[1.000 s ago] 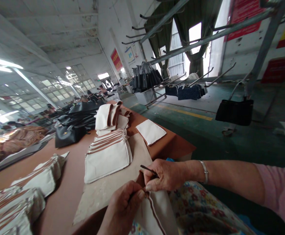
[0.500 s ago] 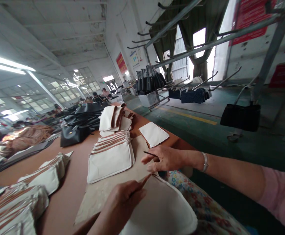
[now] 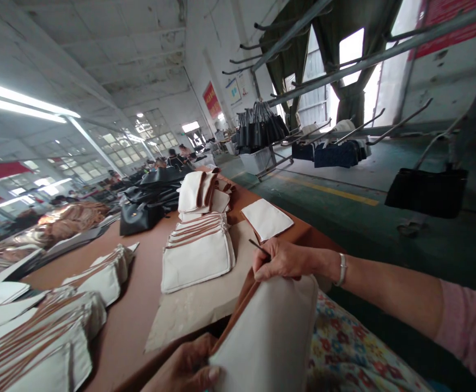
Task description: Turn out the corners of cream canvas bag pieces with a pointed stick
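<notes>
My right hand (image 3: 281, 260) pinches the top edge of a white panel with a brown back (image 3: 274, 332), and a thin dark tool (image 3: 259, 247) sticks out from between its fingers. Lower down, my left hand (image 3: 191, 365) grips the same panel at its lower left corner. The panel hangs tilted between both hands, over my flowered lap cloth. Just beyond lies a fanned stack of white panels with brown edges (image 3: 197, 258), on a beige sheet (image 3: 181, 316). A single white panel (image 3: 266, 219) lies flat near the table's right edge.
More fanned panels (image 3: 46, 337) cover the brown table (image 3: 140, 305) at the left. Folded panels (image 3: 199, 190) and black bags (image 3: 140, 218) lie farther back. A metal rack (image 3: 311, 81) with hooks and hanging bags stands at the right. People sit in the distance.
The panel has been raised and turned, and its brown side now shows. My left hand has moved down and left to its lower corner; my right hand holds its upper edge. The view has shifted slightly.
</notes>
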The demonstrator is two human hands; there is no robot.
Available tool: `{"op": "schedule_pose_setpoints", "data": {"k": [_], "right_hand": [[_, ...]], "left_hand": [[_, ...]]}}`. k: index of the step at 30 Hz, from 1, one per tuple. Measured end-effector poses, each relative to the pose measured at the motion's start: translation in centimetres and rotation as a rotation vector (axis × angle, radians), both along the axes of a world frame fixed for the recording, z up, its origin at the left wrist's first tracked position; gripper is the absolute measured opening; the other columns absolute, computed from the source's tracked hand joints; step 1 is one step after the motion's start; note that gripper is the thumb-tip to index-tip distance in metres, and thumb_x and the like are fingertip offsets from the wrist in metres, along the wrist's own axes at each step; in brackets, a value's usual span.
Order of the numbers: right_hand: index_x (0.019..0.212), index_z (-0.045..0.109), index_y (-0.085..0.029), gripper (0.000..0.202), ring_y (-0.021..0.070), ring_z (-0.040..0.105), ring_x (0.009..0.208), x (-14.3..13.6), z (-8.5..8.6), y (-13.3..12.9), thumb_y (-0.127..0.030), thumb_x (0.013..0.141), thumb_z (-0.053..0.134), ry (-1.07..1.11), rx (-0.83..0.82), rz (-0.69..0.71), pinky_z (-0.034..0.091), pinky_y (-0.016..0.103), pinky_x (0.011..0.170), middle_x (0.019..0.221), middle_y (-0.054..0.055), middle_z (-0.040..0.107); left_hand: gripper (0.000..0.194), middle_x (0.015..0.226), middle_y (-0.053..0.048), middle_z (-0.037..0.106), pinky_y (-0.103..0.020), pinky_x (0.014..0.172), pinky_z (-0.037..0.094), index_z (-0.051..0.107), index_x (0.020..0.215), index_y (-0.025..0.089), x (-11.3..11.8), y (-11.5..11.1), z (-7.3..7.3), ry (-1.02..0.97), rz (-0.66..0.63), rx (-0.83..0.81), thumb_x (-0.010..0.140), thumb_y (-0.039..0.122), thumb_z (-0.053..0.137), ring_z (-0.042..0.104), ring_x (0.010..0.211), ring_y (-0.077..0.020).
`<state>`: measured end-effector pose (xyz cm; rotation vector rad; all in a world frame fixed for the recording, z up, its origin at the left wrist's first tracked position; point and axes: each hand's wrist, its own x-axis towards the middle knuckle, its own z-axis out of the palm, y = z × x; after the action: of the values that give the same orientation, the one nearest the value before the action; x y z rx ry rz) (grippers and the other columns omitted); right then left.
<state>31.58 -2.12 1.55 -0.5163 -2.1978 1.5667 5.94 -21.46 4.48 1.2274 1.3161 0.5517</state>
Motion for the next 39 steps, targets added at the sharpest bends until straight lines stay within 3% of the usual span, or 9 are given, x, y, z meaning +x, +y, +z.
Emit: {"op": "schedule_pose_setpoints", "data": {"k": [5, 7, 10, 15, 17, 21, 26, 32, 39], "right_hand": [[0.08, 0.068, -0.011, 0.017, 0.0102, 0.052, 0.055, 0.2, -0.9, 1.0, -0.027, 0.076, 0.067, -0.103, 0.239, -0.128, 0.041, 0.021, 0.054, 0.066, 0.001, 0.061], [0.08, 0.069, -0.011, 0.014, 0.0162, 0.058, 0.075, -0.5, -0.2, -0.1, -0.022, 0.071, 0.07, -0.085, 0.312, -0.161, 0.045, 0.025, 0.068, 0.078, 0.006, 0.065], [0.102, 0.068, -0.013, 0.029, 0.0194, 0.059, 0.091, -1.4, 2.0, -3.1, -0.03, 0.08, 0.066, 0.083, 0.31, -0.127, 0.045, 0.028, 0.082, 0.097, 0.008, 0.066], [0.112, 0.056, -0.013, 0.042, 0.0124, 0.055, 0.076, -2.2, 3.7, -7.0, -0.033, 0.079, 0.07, 0.245, -0.005, 0.16, 0.046, 0.023, 0.07, 0.091, 0.004, 0.061], [0.109, 0.055, -0.013, 0.045, 0.0098, 0.051, 0.07, -2.2, 2.8, -7.1, -0.03, 0.073, 0.076, 0.209, -0.07, 0.178, 0.044, 0.02, 0.063, 0.084, 0.0, 0.059], [0.087, 0.063, -0.011, 0.02, 0.0088, 0.05, 0.066, -2.2, 0.8, -6.3, -0.024, 0.075, 0.071, 0.16, -0.049, 0.169, 0.04, 0.018, 0.06, 0.076, -0.001, 0.059], [0.081, 0.065, -0.01, 0.009, 0.0089, 0.048, 0.064, -2.1, 0.9, -5.7, -0.017, 0.078, 0.061, 0.111, -0.051, 0.1, 0.038, 0.019, 0.059, 0.072, -0.001, 0.059], [0.08, 0.059, -0.012, 0.007, 0.0109, 0.049, 0.067, -2.1, 0.4, -5.1, -0.018, 0.082, 0.056, 0.095, 0.182, 0.005, 0.039, 0.021, 0.062, 0.073, 0.0, 0.056], [0.086, 0.058, -0.013, 0.021, 0.0171, 0.049, 0.076, -2.3, -2.0, -5.3, -0.026, 0.092, 0.043, -0.025, 0.808, -0.026, 0.038, 0.028, 0.066, 0.089, 0.01, 0.059]], "left_hand": [[0.039, 0.094, -0.006, 0.065, -0.029, 0.076, 0.044, 0.07, 0.093, 0.016, 0.5, 0.6, 3.2, 0.033, -0.066, 0.135, 0.076, 0.051, 0.072, 0.057, 0.088, -0.0239], [0.034, 0.088, -0.003, 0.061, -0.025, 0.069, 0.042, 0.068, 0.089, 0.016, 1.9, 1.4, 4.0, 0.036, -0.064, 0.175, 0.075, 0.046, 0.074, 0.054, 0.081, -0.0196], [0.03, 0.078, 0.001, 0.052, -0.022, 0.063, 0.037, 0.064, 0.08, 0.017, 4.4, 2.6, 4.5, 0.062, -0.087, 0.276, 0.072, 0.042, 0.078, 0.046, 0.075, -0.0154], [0.046, 0.069, 0.003, 0.046, -0.022, 0.055, 0.03, 0.057, 0.069, 0.016, 6.4, 3.2, 4.1, 0.064, -0.005, 0.269, 0.059, 0.052, 0.084, 0.039, 0.065, -0.013], [0.051, 0.063, 0.006, 0.041, -0.022, 0.05, 0.023, 0.054, 0.064, 0.017, 6.3, 2.8, 3.8, 0.156, 0.075, 0.264, 0.053, 0.055, 0.086, 0.031, 0.059, -0.0105], [0.049, 0.063, 0.006, 0.044, -0.023, 0.051, 0.022, 0.057, 0.075, 0.016, 5.5, 2.2, 2.9, 0.28, 0.11, 0.218, 0.059, 0.054, 0.083, 0.033, 0.061, -0.0116], [0.044, 0.066, 0.005, 0.045, -0.023, 0.053, 0.024, 0.056, 0.076, 0.015, 4.2, 2.7, 1.5, 0.176, 0.112, 0.183, 0.07, 0.054, 0.075, 0.035, 0.062, -0.0114], [0.031, 0.066, 0.001, 0.055, -0.024, 0.057, 0.029, 0.061, 0.077, 0.011, 4.3, 3.8, 0.8, 0.059, 0.19, 0.112, 0.078, 0.041, 0.071, 0.044, 0.062, -0.0117], [0.019, 0.068, -0.001, 0.06, -0.023, 0.062, 0.036, 0.064, 0.075, 0.012, 5.7, 4.3, 0.5, -0.098, 0.241, 0.102, 0.078, 0.03, 0.068, 0.046, 0.063, -0.0118]]}}
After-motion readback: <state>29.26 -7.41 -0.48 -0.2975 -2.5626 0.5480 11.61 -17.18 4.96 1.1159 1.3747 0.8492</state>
